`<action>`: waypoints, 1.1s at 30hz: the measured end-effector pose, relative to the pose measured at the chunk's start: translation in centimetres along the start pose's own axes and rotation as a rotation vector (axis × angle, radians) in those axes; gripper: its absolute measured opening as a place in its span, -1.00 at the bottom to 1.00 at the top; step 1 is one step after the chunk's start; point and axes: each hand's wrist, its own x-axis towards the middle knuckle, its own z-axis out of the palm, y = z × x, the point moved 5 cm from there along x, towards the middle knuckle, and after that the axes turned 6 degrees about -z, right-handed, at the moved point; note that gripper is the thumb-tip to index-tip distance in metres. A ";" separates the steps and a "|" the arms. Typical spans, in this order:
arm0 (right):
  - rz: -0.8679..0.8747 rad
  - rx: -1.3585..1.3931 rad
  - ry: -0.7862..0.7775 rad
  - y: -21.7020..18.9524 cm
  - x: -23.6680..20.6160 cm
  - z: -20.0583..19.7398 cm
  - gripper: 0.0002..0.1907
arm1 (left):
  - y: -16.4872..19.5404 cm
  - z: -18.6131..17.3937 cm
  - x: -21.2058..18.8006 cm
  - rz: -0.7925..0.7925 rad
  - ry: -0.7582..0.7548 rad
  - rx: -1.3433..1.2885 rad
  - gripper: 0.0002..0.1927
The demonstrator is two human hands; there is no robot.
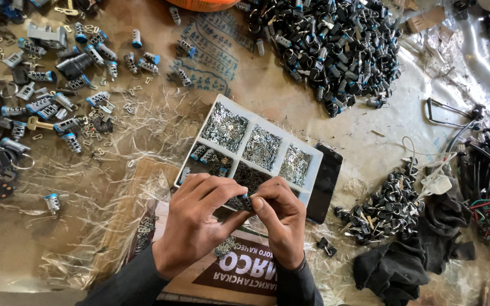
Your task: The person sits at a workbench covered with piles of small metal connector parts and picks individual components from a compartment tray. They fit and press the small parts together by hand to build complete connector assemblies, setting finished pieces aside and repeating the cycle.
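Both my hands meet low in the middle of the head view, over the near edge of a white compartment tray (pixel 254 119). My left hand (pixel 197 221) and my right hand (pixel 282 221) pinch one small dark lock cylinder (pixel 246 202) between their fingertips. The tray's sections hold several small shiny metal pieces (pixel 225 126) and darker bits. Below my hands lies a brown printed cardboard sheet (pixel 239 271) with a small metal part (pixel 223 247) on it.
A big heap of black-and-blue lock cylinders (pixel 336 42) lies at the back. Loose silver cylinders and keys (pixel 46 96) scatter at left. A black phone (pixel 324 182) lies beside the tray; a smaller black pile (pixel 384 207), dark cloth (pixel 404 263) and wires (pixel 486 187) sit at right.
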 end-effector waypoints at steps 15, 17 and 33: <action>-0.107 -0.336 0.016 -0.9 0.6 -0.3 -0.82 | -0.1 0.1 -0.1 -0.007 -0.014 -0.024 -0.58; -0.121 -0.299 0.041 -1.1 0.5 -0.3 -0.80 | -0.1 0.0 -0.1 0.002 0.000 -0.023 -0.58; -0.043 -0.193 0.005 -0.7 0.1 0.0 -0.82 | -0.2 0.2 -0.2 0.008 0.002 -0.008 -0.58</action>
